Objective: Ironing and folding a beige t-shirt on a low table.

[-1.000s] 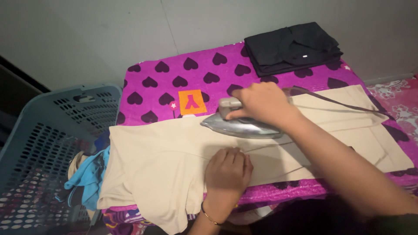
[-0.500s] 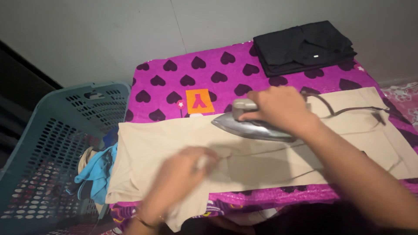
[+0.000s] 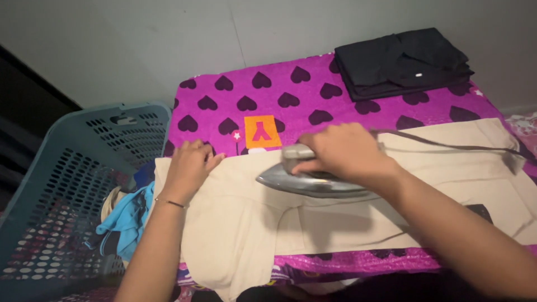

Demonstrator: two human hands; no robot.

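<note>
A cream garment lies spread across a magenta cloth with dark hearts. My right hand grips the handle of a metal iron, whose pointed tip faces left on the garment. A dark cord runs from the iron to the right. My left hand lies flat, fingers apart, on the garment's upper left corner, left of the iron's tip. A thin bracelet is on that wrist.
A stack of folded dark clothes sits at the back right of the cloth. A blue-grey plastic laundry basket stands at the left, with a light blue garment and other clothes inside. A grey wall is behind.
My left hand has gone from the garment's lower middle up to its upper left corner. The iron has slid a little left under my right hand. The view has shifted right.
</note>
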